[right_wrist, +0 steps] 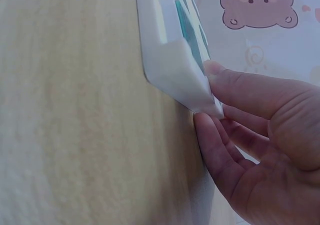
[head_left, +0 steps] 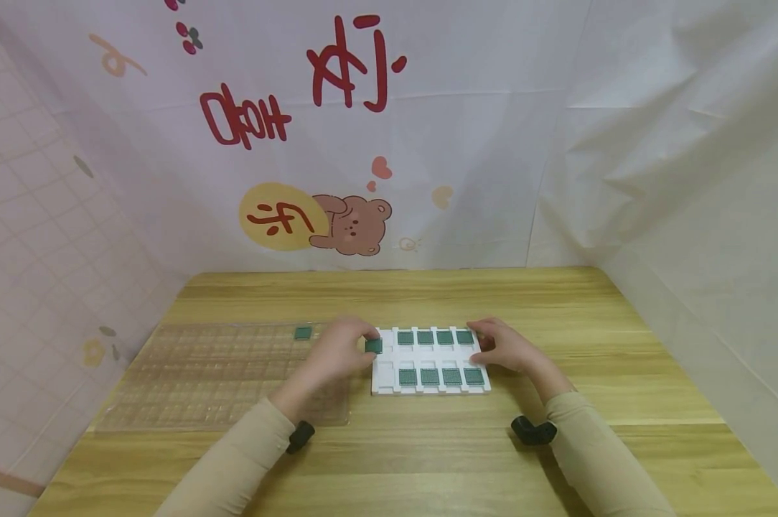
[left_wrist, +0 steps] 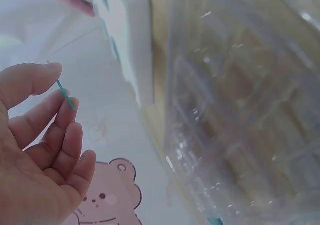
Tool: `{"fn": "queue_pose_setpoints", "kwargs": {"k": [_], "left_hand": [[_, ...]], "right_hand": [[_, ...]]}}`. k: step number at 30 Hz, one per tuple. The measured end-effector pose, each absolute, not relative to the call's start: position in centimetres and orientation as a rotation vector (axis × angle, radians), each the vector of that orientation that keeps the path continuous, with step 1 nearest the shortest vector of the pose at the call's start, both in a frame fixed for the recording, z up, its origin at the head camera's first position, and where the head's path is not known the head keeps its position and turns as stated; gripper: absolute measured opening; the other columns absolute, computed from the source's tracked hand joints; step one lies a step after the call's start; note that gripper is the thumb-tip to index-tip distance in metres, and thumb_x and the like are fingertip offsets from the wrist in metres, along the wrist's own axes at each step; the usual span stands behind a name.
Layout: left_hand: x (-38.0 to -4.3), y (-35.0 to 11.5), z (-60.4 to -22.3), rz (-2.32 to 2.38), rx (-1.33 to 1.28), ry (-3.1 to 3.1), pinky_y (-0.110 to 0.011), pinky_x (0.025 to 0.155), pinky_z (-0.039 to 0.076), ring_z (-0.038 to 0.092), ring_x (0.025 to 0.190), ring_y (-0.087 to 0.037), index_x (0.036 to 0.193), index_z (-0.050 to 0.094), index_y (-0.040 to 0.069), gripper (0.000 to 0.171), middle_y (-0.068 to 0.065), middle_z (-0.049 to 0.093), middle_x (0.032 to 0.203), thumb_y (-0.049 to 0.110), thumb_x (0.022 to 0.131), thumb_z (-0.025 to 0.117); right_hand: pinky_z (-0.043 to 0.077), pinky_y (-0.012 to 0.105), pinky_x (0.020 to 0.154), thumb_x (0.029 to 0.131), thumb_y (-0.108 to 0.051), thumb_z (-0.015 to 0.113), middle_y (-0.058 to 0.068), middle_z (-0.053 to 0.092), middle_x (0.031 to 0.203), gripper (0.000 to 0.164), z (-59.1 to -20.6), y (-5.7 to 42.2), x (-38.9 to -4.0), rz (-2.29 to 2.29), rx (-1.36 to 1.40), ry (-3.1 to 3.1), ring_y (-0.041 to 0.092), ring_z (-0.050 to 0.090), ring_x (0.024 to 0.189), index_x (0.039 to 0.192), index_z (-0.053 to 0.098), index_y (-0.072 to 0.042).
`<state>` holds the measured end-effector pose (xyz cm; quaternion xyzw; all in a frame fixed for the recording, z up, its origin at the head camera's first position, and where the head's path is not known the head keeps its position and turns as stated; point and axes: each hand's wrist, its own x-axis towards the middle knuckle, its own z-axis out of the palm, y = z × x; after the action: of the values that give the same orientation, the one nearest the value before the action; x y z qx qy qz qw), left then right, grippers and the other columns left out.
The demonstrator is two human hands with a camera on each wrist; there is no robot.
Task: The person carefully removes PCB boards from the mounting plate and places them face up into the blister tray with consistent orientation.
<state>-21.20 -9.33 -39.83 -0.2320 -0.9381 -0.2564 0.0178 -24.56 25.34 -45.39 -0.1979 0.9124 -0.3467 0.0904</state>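
My left hand (head_left: 341, 350) pinches a small green circuit board (head_left: 373, 346) by its edges, over the left end of a white tray (head_left: 425, 357). In the left wrist view this board (left_wrist: 66, 93) shows edge-on as a thin green line between thumb and fingertips. Two rows of similar green boards (head_left: 451, 377) sit in the tray's pockets; the leftmost pocket of the lower row (head_left: 384, 375) shows bare white. At the tray's right end, my right hand (head_left: 504, 347) grips the edge, thumb on top and fingers against the side, as the right wrist view shows.
A clear plastic tray (head_left: 189, 373) with many small compartments lies on the left of the wooden table (head_left: 441, 459). One green board (head_left: 303, 332) rests near its far right corner. A printed cloth (head_left: 466, 143) hangs behind the table.
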Motion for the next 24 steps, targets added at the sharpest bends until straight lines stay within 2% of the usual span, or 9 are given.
{"fn": "queue_pose_setpoints", "kwargs": {"k": [7,11,19,24], "left_hand": [[-21.7,-10.4,-38.9,-0.863,-0.692,-2.887,-0.043,0.092,0.047,0.060,0.103,-0.028,0.101,0.074,0.006,0.024,-0.006,0.069,0.103,0.009,0.078,0.079],[-22.3,-11.1,-38.8,-0.868,-0.682,-2.886,-0.043,0.093,0.048,0.061,0.104,-0.028,0.098,0.074,0.007,0.020,-0.005,0.069,0.102,0.008,0.079,0.078],[-23.6,-12.9,-39.1,-0.763,-0.667,-2.883,-0.040,0.080,0.050,0.060,0.089,-0.022,0.096,0.074,0.007,0.020,-0.003,0.069,0.093,0.004,0.076,0.074],[-24.4,-14.3,-39.6,-0.749,-0.715,-2.867,-0.041,0.080,0.051,0.061,0.086,-0.022,0.093,0.073,0.006,0.017,-0.004,0.069,0.091,0.002,0.076,0.074]], "right_hand": [[0.046,0.049,0.094,0.083,-0.013,0.080,0.031,0.044,0.135,0.071,-45.5,25.4,-24.6,-1.017,-0.618,2.719,0.030,0.059,0.102,0.140,0.045,0.011],[0.045,0.049,0.094,0.083,-0.012,0.079,0.032,0.044,0.135,0.070,-45.5,25.4,-24.6,-1.016,-0.623,2.718,0.030,0.059,0.102,0.140,0.045,0.012],[0.045,0.049,0.094,0.083,-0.013,0.080,0.031,0.045,0.134,0.071,-45.5,25.4,-24.7,-1.014,-0.624,2.723,0.029,0.059,0.102,0.140,0.046,0.011],[0.046,0.048,0.093,0.082,-0.013,0.080,0.031,0.045,0.133,0.070,-45.6,25.5,-24.7,-1.019,-0.639,2.722,0.029,0.060,0.100,0.139,0.046,0.012]]}}
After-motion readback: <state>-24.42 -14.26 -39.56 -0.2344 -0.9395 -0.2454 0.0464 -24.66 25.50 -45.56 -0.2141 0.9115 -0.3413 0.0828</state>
